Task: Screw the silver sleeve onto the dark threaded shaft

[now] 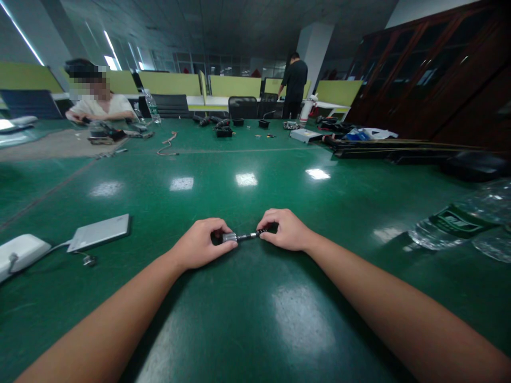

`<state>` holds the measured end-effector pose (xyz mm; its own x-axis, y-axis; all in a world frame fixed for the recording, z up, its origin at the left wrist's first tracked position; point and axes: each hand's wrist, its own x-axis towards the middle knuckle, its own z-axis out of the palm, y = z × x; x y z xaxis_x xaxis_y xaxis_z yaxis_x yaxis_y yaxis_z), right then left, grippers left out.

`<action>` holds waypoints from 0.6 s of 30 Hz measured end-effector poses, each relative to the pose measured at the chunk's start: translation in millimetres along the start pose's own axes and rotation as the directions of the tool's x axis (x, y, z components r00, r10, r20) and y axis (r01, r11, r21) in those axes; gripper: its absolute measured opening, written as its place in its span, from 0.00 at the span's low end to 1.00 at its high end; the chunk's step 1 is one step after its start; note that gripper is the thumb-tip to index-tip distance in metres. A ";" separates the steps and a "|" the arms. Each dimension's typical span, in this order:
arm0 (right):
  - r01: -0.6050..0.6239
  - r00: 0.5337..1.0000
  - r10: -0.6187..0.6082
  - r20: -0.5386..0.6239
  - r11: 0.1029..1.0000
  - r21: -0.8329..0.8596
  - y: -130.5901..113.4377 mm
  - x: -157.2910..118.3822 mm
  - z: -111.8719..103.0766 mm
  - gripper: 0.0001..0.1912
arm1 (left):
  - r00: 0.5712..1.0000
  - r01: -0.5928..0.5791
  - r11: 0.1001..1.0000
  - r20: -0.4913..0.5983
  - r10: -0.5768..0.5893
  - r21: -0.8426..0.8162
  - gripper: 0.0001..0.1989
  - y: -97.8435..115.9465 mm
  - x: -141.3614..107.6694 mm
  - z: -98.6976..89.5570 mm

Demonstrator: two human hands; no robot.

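In front of me, a slim metal rod (246, 236) runs left to right between my hands, close to the green table top (247, 202). A thick silver cylinder forms its left end, and the right end looks dark and ridged. My left hand (202, 242) is closed around the silver cylinder, thumb along the near side. The fingertips of my right hand (285, 229) pinch the dark right end, partly hiding it. I cannot make out the rod's exact kind.
At left lie a flat silver slab (99, 233) and a white power strip (22, 252) with a cable. Plastic water bottles (455, 223) lie at right. Dark bars (383, 149) and small parts (224, 132) sit farther back. A co-worker (104, 103) sits far left; another person (294, 85) stands behind.
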<state>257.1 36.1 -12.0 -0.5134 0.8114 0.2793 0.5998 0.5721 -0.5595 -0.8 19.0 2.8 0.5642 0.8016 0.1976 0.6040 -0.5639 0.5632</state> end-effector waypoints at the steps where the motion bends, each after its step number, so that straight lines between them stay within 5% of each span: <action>1: 0.000 1.000 0.000 0.000 1.000 0.002 0.1 0.0 -0.1 0.06 | 1.000 0.000 1.000 -0.001 0.000 0.002 0.10 -0.2 0.1 0.0; 18: 0.060 0.998 -0.060 -0.005 0.984 0.170 -18.2 -1.9 13.7 0.14 | 0.996 -0.087 0.996 -0.030 0.085 -0.037 0.11 1.3 0.1 2.4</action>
<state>238.7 22.6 -13.1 -0.5452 0.7763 0.3165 0.4547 0.5910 -0.6664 1.4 17.8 1.7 0.5965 0.7561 0.2691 0.5319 -0.6235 0.5730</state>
